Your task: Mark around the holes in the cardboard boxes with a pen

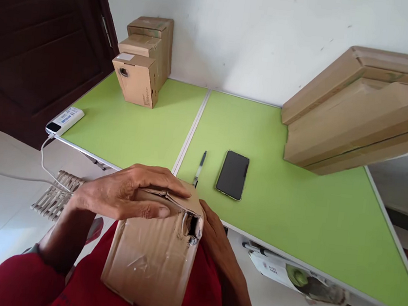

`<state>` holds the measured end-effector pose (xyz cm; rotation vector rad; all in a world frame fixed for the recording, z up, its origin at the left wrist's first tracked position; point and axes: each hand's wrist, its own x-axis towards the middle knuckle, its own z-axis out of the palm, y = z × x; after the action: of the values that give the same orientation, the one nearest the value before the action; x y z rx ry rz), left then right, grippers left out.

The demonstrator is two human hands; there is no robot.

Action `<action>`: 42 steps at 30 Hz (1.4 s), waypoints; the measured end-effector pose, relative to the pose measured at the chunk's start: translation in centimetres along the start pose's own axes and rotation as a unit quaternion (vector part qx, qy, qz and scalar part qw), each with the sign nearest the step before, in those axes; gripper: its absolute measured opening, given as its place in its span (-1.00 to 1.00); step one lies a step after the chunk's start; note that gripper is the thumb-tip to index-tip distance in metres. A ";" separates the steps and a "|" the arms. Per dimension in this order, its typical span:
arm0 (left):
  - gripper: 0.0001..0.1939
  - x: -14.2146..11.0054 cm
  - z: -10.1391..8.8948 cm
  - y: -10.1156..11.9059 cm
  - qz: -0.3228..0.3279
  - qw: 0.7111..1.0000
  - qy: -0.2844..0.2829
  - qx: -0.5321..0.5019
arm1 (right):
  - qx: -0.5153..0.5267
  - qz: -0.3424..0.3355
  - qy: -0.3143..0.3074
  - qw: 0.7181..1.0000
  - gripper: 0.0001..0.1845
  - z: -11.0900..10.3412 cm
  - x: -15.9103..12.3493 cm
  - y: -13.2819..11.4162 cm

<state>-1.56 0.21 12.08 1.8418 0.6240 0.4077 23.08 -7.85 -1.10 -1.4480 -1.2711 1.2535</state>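
Close to my body I hold a worn cardboard box point(150, 265) against the front of my red shirt. Its upper right corner is torn, with a dark ragged hole in it. My left hand point(136, 194) lies over the box's top edge, thumb on the near face and fingers along the top. On the right side, my right hand point(213, 228) is pressed to the box; most of its fingers are hidden behind the cardboard. A pen point(200, 166) lies on the table just beyond the box, with a dark-screened smartphone point(232, 174) to its right.
Several cardboard boxes point(138, 79) stand at the back left of the green table point(256, 213). Large cardboard cartons point(355, 116) lean at the right. A white device point(66, 120) with a cable sits at the left edge. A woven stool point(57, 195) is below.
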 end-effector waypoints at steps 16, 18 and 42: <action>-0.68 -0.9 1.9 0.2 -0.022 0.997 0.061 0.031 | -0.194 -0.205 0.048 0.958 -0.95 -0.7 -5.7 -9.0; -0.68 -1.0 1.8 0.6 -0.042 0.995 0.063 0.063 | -0.201 -0.217 0.072 0.953 -0.93 0.0 -5.5 -9.0; -0.80 1.9 3.2 2.6 -0.095 0.967 0.097 0.216 | -0.423 0.078 0.045 0.901 -0.70 -2.6 6.5 -4.7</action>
<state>2.28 -1.77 13.41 2.1414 1.0830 0.3457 24.77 -0.59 2.91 -2.2144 -1.7712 0.7084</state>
